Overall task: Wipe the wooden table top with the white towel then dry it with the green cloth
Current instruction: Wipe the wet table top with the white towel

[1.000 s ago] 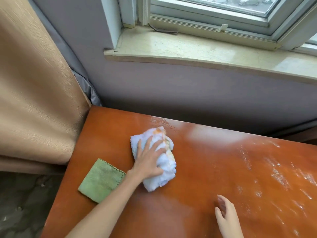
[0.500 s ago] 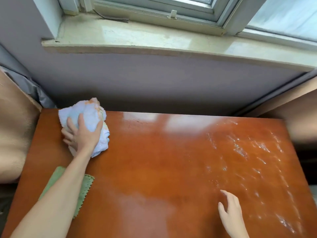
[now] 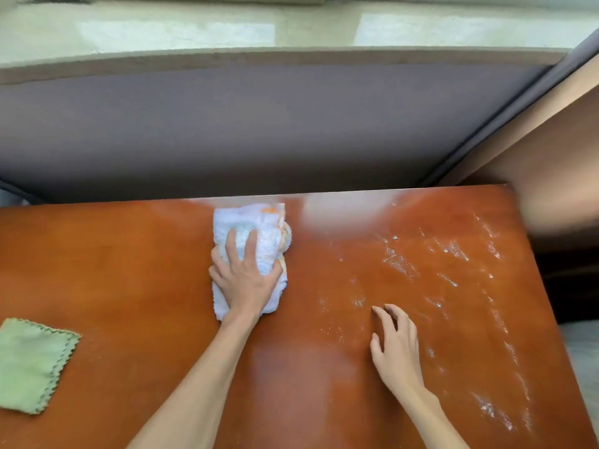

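Near the back edge of the glossy reddish wooden counter (image 3: 136, 270), we're pressing the bunched white terry towel (image 3: 251, 234) flat with our left hand (image 3: 244, 280), fingers spread over it for pressure. Our right hand (image 3: 397, 348), open and empty, is bracing near the wet streaks (image 3: 450, 273), while the square green microfibre cloth (image 3: 30, 364) is sitting far left, well clear, so it stays dry for later.

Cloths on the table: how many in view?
2. The white towel sits near the table's far edge, mid-width, under the left hand. The green cloth lies flat at the near left, partly cut off by the frame. None visibly hidden.
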The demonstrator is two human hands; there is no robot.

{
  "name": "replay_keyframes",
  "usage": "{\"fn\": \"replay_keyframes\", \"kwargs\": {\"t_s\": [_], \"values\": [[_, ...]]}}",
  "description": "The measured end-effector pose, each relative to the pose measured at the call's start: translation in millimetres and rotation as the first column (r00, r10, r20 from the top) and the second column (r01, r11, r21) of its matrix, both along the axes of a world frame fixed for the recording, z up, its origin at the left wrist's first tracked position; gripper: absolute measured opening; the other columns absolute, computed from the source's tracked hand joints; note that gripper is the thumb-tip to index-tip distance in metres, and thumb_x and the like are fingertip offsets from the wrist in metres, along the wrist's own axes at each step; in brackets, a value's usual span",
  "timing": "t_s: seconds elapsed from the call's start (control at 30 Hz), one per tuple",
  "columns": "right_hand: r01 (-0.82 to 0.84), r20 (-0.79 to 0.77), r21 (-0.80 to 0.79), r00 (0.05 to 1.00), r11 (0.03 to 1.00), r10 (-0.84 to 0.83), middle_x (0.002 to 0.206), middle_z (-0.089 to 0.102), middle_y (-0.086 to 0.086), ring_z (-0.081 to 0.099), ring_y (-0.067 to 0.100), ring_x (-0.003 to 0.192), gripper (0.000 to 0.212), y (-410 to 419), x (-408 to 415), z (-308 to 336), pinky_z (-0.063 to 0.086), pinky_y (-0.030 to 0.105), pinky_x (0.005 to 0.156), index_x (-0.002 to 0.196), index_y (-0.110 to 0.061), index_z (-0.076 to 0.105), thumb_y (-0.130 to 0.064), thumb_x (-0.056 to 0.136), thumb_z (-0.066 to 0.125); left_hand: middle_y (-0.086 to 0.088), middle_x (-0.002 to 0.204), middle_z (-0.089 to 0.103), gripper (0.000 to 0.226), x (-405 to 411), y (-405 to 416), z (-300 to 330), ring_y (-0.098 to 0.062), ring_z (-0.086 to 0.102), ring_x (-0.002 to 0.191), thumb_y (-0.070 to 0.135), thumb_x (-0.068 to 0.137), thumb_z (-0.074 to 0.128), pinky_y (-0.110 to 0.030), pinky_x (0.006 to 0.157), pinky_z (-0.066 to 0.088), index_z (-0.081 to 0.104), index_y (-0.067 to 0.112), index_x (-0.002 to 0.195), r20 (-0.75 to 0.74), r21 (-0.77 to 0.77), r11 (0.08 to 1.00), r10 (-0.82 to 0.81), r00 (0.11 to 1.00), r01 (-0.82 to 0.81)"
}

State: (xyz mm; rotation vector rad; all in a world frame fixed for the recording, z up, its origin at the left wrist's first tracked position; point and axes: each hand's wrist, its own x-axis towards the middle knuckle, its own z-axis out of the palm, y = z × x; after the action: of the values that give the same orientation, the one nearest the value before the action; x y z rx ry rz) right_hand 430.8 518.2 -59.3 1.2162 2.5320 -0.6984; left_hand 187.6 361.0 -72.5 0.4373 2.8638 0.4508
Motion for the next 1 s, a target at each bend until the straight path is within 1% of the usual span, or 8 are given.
{"fn": "replay_keyframes", "kwargs": {"t_s": [0.13,0.23,0.37,0.43,0.6,0.73,0.87,1.0], "values": [[-0.044,-0.022,-0.017,0.999,0.999,0.043,0.147,0.035,-0.004,0.031,0.018,0.136,0.048,9,3,-1,0.032,0.036,0.111,0.140,-0.025,0.047,-0.017,0.093,0.055,-0.009,0.145,0.049,0.065,75,59,6,-0.046,0.047,0.122,0.056,0.069,0.068,-0.051,0.083,0.045,0.062,0.031,0.129,0.000,0.052,0.985,-0.166,0.986,0.166],[-0.058,-0.035,-0.018,0.998,0.998,0.058,0.147,0.037,-0.002,0.033,0.019,0.136,0.049,10,5,-3,0.032,0.037,0.110,0.139,-0.023,0.049,-0.016,0.091,0.057,-0.009,0.148,0.048,0.069,115,72,4,-0.048,0.047,0.123,0.058,0.069,0.067,-0.055,0.087,0.046,0.059,0.032,0.133,0.017,0.020,0.930,-0.367,0.930,0.366],[-0.063,-0.043,-0.002,0.997,0.998,0.063,0.144,0.041,0.000,0.036,0.022,0.134,0.050,10,5,-5,0.036,0.040,0.108,0.137,-0.023,0.051,-0.014,0.089,0.060,-0.007,0.152,0.045,0.070,103,54,1,-0.043,0.047,0.128,0.058,0.072,0.064,-0.055,0.096,0.044,0.057,0.032,0.136,-0.007,0.046,0.914,-0.404,0.915,0.404],[-0.054,-0.043,-0.006,0.998,0.999,0.053,0.143,0.042,0.001,0.037,0.024,0.133,0.050,10,4,-6,0.037,0.041,0.107,0.137,-0.022,0.052,-0.014,0.089,0.060,-0.007,0.152,0.045,0.070,81,37,2,-0.041,0.046,0.129,0.057,0.072,0.062,-0.053,0.099,0.043,0.057,0.031,0.137,-0.027,0.034,0.941,-0.335,0.942,0.335],[-0.080,-0.046,-0.024,0.996,0.997,0.079,0.143,0.040,-0.002,0.034,0.021,0.133,0.049,14,4,-3,0.037,0.039,0.106,0.138,-0.024,0.050,-0.016,0.090,0.060,-0.007,0.150,0.043,0.078,8,-35,-2,-0.040,0.044,0.124,0.051,0.065,0.069,-0.048,0.092,0.043,0.054,0.029,0.138,-0.055,0.036,0.999,0.023,0.998,-0.022],[-0.100,-0.050,-0.022,0.994,0.995,0.098,0.142,0.037,-0.007,0.034,0.015,0.130,0.048,20,6,-5,0.040,0.036,0.105,0.137,-0.029,0.049,-0.020,0.091,0.060,-0.009,0.155,0.034,0.077,-58,-97,-4,-0.039,0.038,0.130,0.045,0.077,0.076,-0.052,0.100,0.038,0.044,0.026,0.145,-0.087,-0.003,0.980,0.199,0.976,-0.200],[-0.112,-0.056,-0.037,0.992,0.993,0.110,0.143,0.034,-0.010,0.035,0.013,0.129,0.050,25,7,-6,0.043,0.035,0.103,0.138,-0.030,0.047,-0.021,0.091,0.061,-0.008,0.159,0.021,0.077,-109,-121,-2,-0.041,0.032,0.133,0.050,0.085,0.069,-0.055,0.106,0.033,0.029,0.032,0.149,-0.064,-0.023,0.935,0.353,0.934,-0.355],[-0.159,-0.050,-0.036,0.986,0.987,0.157,0.146,0.032,-0.013,0.029,0.010,0.134,0.048,34,13,-5,0.039,0.034,0.108,0.139,-0.031,0.045,-0.023,0.093,0.057,-0.016,0.153,0.028,0.073,-123,-95,2,-0.047,0.033,0.131,0.051,0.083,0.070,-0.059,0.107,0.028,0.036,0.027,0.143,-0.060,-0.055,0.870,0.486,0.872,-0.489]]}}
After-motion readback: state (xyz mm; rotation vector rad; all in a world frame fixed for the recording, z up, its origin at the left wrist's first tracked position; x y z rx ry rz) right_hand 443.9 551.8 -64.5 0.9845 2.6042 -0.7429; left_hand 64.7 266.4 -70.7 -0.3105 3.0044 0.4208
